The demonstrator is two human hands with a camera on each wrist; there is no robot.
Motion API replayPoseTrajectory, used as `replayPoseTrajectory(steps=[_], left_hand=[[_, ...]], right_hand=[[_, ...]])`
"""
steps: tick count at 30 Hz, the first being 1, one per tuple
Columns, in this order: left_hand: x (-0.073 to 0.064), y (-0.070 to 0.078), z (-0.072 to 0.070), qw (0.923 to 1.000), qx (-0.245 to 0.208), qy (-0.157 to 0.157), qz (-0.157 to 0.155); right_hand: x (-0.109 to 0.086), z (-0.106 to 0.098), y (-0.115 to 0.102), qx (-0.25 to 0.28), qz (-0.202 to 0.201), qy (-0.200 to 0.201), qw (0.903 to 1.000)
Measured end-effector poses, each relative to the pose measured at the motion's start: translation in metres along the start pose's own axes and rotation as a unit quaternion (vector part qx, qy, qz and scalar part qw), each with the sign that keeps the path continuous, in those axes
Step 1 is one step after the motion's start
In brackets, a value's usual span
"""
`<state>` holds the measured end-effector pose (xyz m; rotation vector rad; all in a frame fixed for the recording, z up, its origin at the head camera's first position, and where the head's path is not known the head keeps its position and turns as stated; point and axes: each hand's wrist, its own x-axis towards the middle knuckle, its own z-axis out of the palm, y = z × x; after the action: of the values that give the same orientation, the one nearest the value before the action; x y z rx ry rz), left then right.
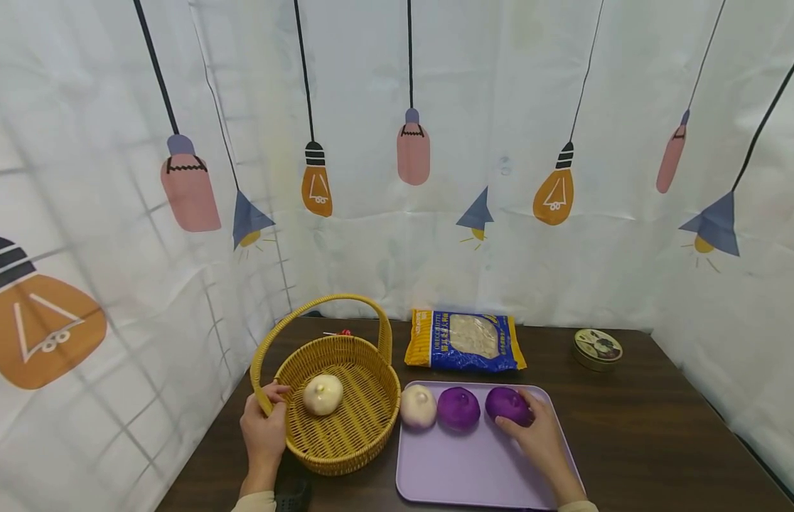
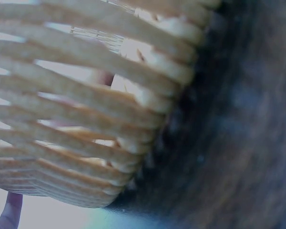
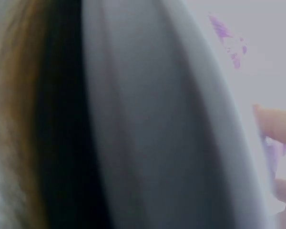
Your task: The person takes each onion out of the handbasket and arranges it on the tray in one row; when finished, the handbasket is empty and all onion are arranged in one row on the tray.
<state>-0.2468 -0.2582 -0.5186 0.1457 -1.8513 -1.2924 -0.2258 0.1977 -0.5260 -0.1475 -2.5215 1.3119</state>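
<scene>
My left hand [image 1: 266,427] grips the left rim of a yellow wicker basket [image 1: 342,466] at the foot of its tall arched handle. A round white onion [image 1: 323,395] lies inside the basket. The basket's weave [image 2: 86,90] fills much of the left wrist view. On a lilac tray [image 1: 467,469], a white onion [image 1: 419,407] and a purple onion [image 1: 458,409] sit side by side at the far left. My right hand [image 1: 534,430] has its thumb and fingers around another purple onion [image 1: 507,405] to their right. In the right wrist view, the blurred tray edge [image 3: 157,114] covers most of it.
Behind the tray lies a blue and yellow pasta bag [image 1: 465,341]. A round green tin [image 1: 597,350] stands at the back right of the dark wooden table [image 1: 659,441]. A small red item [image 1: 345,332] is behind the basket. Patterned white curtains [image 1: 371,249] enclose the table.
</scene>
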Motion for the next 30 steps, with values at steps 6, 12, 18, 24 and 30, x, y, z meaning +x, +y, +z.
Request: replayPoseTrajectory(steps=[6, 12, 18, 24, 30], left_hand=[[-0.0001, 0.0019, -0.0003, 1.0000, -0.002, -0.001, -0.003], [-0.0001, 0.0024, -0.0006, 1.0000, -0.003, 0.000, -0.007], [0.0004, -0.0003, 0.0004, 1.0000, 0.000, -0.002, -0.005], [0.0006, -0.0020, 0.0011, 1.0000, 0.000, 0.000, -0.003], [0.0004, 0.0012, -0.0002, 1.0000, -0.002, 0.000, -0.005]], right_hand=[[-0.0010, 0.0000, -0.0005, -0.011, -0.005, -0.015, 0.9998], [-0.0016, 0.0006, -0.0011, 0.021, -0.006, -0.017, 0.9996], [-0.0008, 0.0017, -0.0002, 0.066, 0.006, -0.025, 0.9975], [-0.0012, 0.0012, -0.0001, 0.072, 0.013, -0.033, 0.9967], [-0.0011, 0.0008, -0.0006, 0.063, 0.015, -0.041, 0.9971]])
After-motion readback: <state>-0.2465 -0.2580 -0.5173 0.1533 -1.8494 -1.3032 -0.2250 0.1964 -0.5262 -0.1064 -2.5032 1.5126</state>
